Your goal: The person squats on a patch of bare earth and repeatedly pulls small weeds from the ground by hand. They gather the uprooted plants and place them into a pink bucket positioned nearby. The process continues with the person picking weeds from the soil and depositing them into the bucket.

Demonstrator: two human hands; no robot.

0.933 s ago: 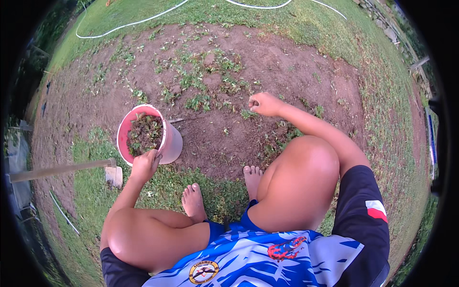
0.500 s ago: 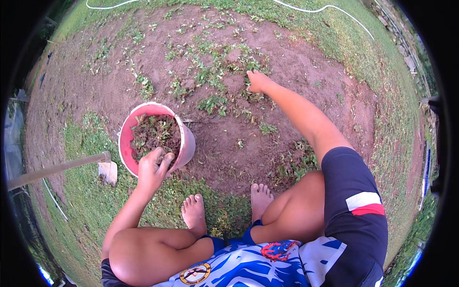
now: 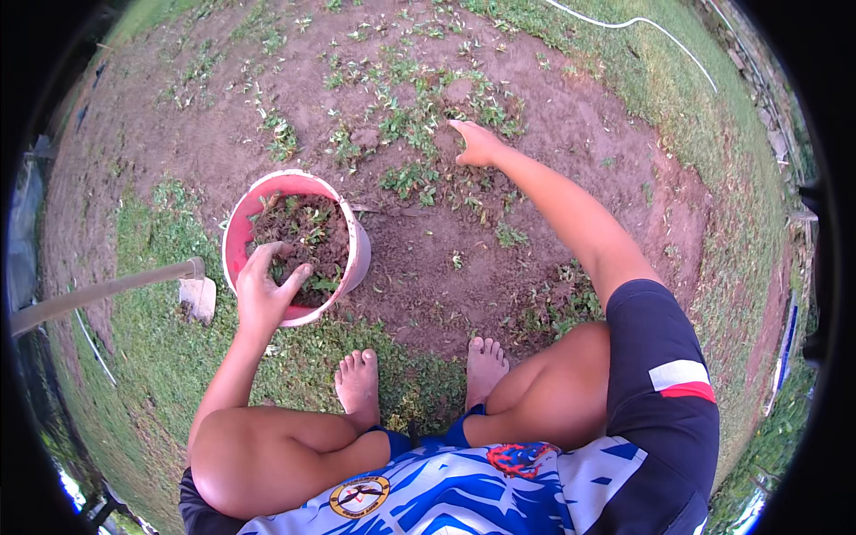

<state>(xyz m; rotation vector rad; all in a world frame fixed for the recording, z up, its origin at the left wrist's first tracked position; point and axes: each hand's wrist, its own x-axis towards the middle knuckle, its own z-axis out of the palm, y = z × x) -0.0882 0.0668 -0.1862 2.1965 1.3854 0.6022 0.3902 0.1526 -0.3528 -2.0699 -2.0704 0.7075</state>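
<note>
I have my left hand [image 3: 265, 290] over the near left rim of the bucket [image 3: 359, 254], thumb and fingers parted at the heap [image 3: 308, 218] of soil and leaves inside; I see nothing pinched in that grip. My right hand [image 3: 480, 145] stretches forward above the dirt [image 3: 406, 290], index finger and thumb well spread beside the loose weeds [image 3: 415, 125], with nothing visible in its grip. The bucket sits on the ground at left; the weeds lie ahead, right of it. I judge this the reaching step of gathering; the next move calls for closing the right fingers on a clump. Both hands' undersides are hidden, so I can't tell whether fingertips touch anything. The hoe's handle [image 3: 116, 292] runs off into the dark edge.
</note>
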